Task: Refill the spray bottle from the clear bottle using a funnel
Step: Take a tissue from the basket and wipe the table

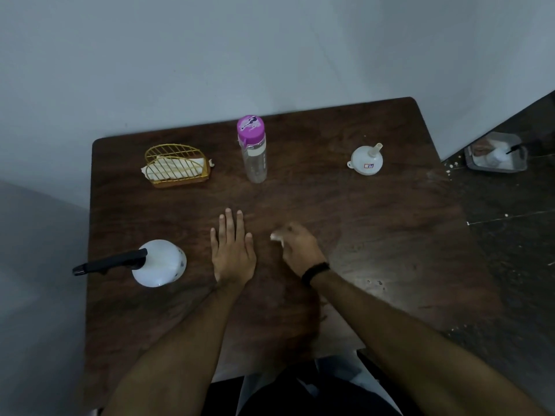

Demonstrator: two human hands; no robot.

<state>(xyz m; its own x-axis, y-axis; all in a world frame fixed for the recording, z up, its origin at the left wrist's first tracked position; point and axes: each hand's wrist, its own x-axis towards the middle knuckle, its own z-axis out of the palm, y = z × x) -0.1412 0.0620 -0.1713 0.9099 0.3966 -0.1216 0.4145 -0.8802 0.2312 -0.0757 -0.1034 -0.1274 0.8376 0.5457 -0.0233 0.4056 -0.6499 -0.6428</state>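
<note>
Left hand [232,250] lies flat, fingers straight, on the table [390,235]; right hand [297,247] fingers curl on a small white thing, perhaps for wiping.

- Tabletop [375,235]: dark brown, wood-grain pattern.
- Clear bottle [255,159]: see-through body, purple cap with a worn dark mark on top, white band below the cap.
- Spray bottle [160,262]: white body with small dark specks on one side; black trigger head.
- Funnel [365,160]: white, with a small red-and-blue label.
- Rack [177,166]: gold wire, diagonal bars; white paper inside.
- Wristband [315,273]: black.
- Wall [210,55]: pale grey.
- Tray [495,156]: grey, white contents.
</note>
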